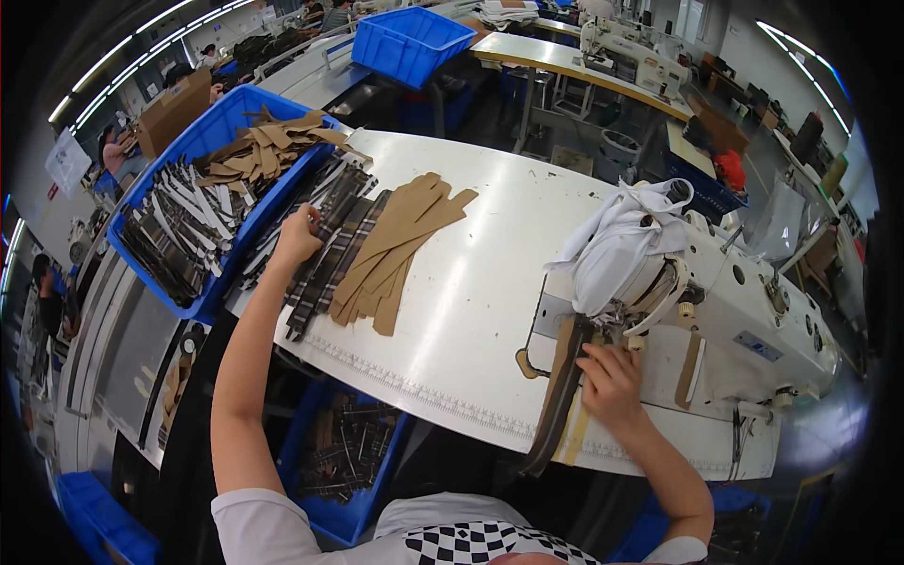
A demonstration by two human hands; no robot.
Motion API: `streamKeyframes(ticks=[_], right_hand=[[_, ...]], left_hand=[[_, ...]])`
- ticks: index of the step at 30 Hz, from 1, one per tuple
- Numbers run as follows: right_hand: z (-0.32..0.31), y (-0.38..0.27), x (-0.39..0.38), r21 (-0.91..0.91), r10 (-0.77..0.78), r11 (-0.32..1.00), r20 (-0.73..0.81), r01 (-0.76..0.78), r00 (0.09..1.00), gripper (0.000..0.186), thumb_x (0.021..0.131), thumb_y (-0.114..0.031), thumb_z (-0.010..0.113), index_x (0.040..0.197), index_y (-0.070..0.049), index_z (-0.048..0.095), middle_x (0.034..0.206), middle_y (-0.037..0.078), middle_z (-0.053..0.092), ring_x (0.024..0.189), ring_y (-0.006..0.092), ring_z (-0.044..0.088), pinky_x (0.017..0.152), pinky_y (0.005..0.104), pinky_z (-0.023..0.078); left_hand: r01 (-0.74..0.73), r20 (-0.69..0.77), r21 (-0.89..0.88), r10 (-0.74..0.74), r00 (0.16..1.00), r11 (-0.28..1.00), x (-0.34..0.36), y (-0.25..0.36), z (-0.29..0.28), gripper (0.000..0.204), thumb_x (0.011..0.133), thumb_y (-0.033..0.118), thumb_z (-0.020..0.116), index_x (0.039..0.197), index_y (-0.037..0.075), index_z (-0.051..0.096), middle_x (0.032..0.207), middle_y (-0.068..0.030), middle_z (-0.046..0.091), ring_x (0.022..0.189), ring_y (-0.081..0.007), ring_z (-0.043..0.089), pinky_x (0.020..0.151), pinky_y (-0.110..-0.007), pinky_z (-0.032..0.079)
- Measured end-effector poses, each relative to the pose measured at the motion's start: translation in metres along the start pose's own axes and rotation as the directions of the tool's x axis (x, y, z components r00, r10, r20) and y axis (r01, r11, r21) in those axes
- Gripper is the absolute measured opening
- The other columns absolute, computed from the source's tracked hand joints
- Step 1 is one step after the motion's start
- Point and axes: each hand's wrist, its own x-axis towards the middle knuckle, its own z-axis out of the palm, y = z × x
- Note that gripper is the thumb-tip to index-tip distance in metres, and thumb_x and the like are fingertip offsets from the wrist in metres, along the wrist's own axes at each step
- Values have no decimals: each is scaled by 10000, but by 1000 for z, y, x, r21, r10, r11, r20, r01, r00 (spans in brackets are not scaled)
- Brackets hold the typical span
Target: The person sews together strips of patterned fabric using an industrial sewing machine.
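My left hand [297, 235] reaches to the pile of dark plaid fabric strips [330, 250] on the left of the table. Its fingers are bent and closed at the edge of a strip. Beside that pile lie fanned-out brown fabric strips [400, 250]. At the right, my right hand [614, 381] is closed at the edge of a layered dark and brown fabric strip [557, 405], just in front of the sewing machine's [744, 292] needle area. The strip hangs over the table's front edge. White cloth [617, 235] wrapped on the machine head hides part of it.
A blue bin [202, 299] holding plaid and brown pieces stands at the table's left end. Below the front edge is another blue bin [350, 523] with cut pieces. A measuring scale [414, 392] runs along the white tabletop's [508, 217] front edge. A brown piece [690, 369] lies right of the needle.
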Motion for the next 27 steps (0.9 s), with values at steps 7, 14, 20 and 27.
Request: streamKeyframes(ticks=[7, 14, 20, 27], right_hand=[[-7, -1, 1, 22, -16, 1000, -25, 16, 1000, 170, 646, 49, 629, 782, -50, 660, 975, 71, 670, 847, 242, 626, 785, 381, 402], [-14, -9, 6, 30, -37, 999, -38, 39, 999, 147, 638, 9, 645, 769, -55, 658, 931, 55, 671, 820, 208, 621, 770, 384, 397], [-21, -35, 21, 357, 172, 916, 56, -181, 983, 131, 741, 3, 643, 864, -34, 670, 958, 92, 676, 769, 225, 646, 710, 347, 470], [-15, -62, 56, 404, 198, -435, 915, -805, 352, 306, 952, -213, 596, 937, 88, 547, 852, 175, 642, 719, 224, 701, 499, 261, 538]], left_hand=[[38, -33, 71, -36, 999, 997, 3, -9, 7, 394, 604, 185, 864, 854, -22, 640, 838, -173, 670, 812, -306, 657, 741, -374, 509], [-11, -84, 136, 23, 996, 991, 13, -8, -6, 254, 706, 138, 780, 923, 15, 735, 836, -219, 685, 813, -365, 665, 733, -405, 518], [-337, -322, 215, 392, 862, 917, -9, 41, -29, 130, 800, 47, 673, 918, 14, 718, 809, -165, 691, 686, -314, 648, 623, -355, 500], [175, 708, -622, 453, 542, 763, -180, 225, 20, 302, 862, -46, 630, 1019, 69, 400, 758, -76, 684, 667, -129, 655, 590, -242, 503]])
